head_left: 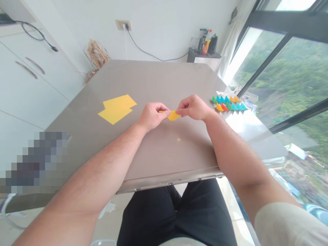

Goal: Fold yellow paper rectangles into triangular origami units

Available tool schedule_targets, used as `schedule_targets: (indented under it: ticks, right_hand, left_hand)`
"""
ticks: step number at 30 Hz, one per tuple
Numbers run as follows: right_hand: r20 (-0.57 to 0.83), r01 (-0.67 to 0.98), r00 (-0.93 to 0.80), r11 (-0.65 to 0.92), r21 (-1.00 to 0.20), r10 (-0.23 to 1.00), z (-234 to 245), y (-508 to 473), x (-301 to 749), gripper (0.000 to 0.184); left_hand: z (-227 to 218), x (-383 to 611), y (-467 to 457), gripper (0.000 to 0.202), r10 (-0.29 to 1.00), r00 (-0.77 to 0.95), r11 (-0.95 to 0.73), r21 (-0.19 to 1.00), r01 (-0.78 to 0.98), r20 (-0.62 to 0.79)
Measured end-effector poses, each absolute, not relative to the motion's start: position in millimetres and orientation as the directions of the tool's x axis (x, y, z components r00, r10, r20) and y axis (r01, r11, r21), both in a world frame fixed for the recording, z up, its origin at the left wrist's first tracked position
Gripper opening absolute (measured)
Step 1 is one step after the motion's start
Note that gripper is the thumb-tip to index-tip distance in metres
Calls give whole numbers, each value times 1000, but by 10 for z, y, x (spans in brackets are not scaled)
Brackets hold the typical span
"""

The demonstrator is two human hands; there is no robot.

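Observation:
A small folded piece of yellow paper (173,115) is held between my two hands, just above the middle of the table. My left hand (153,115) pinches its left end with thumb and fingers. At the other end, the fingertips of my right hand (191,107) are closed on it. Fingers hide both ends of the paper. To the left of my left hand, flat yellow sheets (118,107) lie overlapping on the table.
The grey table (159,78) has its front edge near my lap. Several small folded paper boats (228,103) in green, blue, orange and red stand in two rows at the right, beside the window (289,65). A blurred-out dark object (36,160) lies at the left.

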State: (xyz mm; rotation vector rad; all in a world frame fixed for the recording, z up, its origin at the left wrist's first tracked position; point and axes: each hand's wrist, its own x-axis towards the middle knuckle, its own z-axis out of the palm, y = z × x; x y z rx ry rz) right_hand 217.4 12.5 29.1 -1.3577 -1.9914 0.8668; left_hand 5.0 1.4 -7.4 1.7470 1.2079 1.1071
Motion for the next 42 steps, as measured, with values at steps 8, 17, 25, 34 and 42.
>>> schedule_targets:
  ticks: [8,17,25,34,42]
  right_hand:
    - [83,550,-305,247,-798,949,181,134,2084,21]
    - [134,538,-230,241,-808,964,171,106,2097,24]
    - [103,500,-169,175,-848,980,126,88,2040,23]
    - [163,501,-109,196,-843,981,75,72,2017,22]
    - [179,446,-90,200,-872,980,-3,123,2025,22]
  left_hand:
    - [-87,30,41,16,948,145,-315,889,332,282]
    - [-117,-3,105,21,956,44,-293,927,236,291]
    - [-134,-80,177,20,970,-24,-235,958,163,242]
    - [-108,-94,196,22,979,-46,-199,980,-18,198]
    - [-69,-146,222,24,985,-26,-174,970,-172,172]
